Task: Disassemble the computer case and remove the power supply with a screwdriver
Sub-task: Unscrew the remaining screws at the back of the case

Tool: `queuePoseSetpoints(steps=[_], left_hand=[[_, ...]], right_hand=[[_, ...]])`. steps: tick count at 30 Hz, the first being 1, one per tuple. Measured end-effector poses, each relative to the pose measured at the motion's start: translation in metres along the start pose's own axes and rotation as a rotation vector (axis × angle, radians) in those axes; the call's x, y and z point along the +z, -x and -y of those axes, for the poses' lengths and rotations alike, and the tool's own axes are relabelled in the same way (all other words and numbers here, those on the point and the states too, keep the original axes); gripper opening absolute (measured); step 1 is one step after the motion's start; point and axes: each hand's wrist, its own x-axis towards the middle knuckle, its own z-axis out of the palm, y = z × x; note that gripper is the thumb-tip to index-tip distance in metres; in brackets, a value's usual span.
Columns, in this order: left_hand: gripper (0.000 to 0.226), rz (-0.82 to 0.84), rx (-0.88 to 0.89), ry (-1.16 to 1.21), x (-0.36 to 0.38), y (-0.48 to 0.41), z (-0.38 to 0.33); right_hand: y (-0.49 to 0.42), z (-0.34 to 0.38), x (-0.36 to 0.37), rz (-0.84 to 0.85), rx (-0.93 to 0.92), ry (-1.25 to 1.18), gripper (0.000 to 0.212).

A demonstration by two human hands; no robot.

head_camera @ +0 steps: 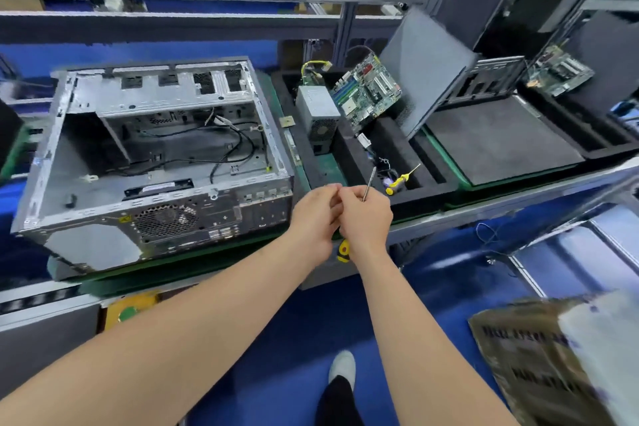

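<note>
An open grey computer case [155,162] lies on its side at left, its inside bare but for loose black cables. A grey power supply [320,114] with yellow wires stands in a black foam tray [432,190], beside a green motherboard [368,93]. My right hand [366,218] grips a screwdriver [369,183]; its metal shaft points up and its yellow-black handle shows below the wrist. My left hand [316,218] meets the right one, fingertips pinched together at something too small to tell. Both hands hover in front of the tray.
A small yellow screwdriver [401,181] lies in the tray. A grey side panel [425,69] leans at the tray's right end. More foam trays, a second board [560,71] and a dark case stand at right. Blue floor and a bag [560,363] are below.
</note>
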Motion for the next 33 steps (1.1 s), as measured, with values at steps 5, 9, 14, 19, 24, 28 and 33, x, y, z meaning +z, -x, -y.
queuePoseSetpoints(steps=[5,9,14,19,24,28,33], left_hand=[[0.013,-0.127,0.114,-0.218,0.043,-0.059,0.016],[0.007,-0.295,0.312,-0.608,0.056,-0.103,0.020],[0.007,-0.394,0.375,-0.955,0.055,-0.145,0.025],[0.017,-0.450,0.429,-1.145,0.049,-0.163,0.027],[0.010,-0.436,0.438,-1.185,0.046,-0.160,0.024],[0.012,-0.433,0.591,-1.183,0.063,-0.142,0.005],[0.017,-0.371,0.779,-1.102,0.080,-0.099,-0.052]], right_hand=[[-0.077,-0.013,-0.024,0.072,0.048,0.069,0.014],[-0.129,-0.025,-0.032,0.158,0.059,0.140,0.012],[-0.171,-0.039,-0.034,0.248,0.142,0.131,0.015],[-0.191,-0.044,-0.028,0.337,0.228,0.047,0.013],[-0.200,-0.035,-0.021,0.372,0.399,-0.142,0.009],[-0.201,-0.013,-0.017,0.405,0.610,-0.440,0.007],[-0.178,0.029,0.000,0.517,0.569,-0.647,0.006]])
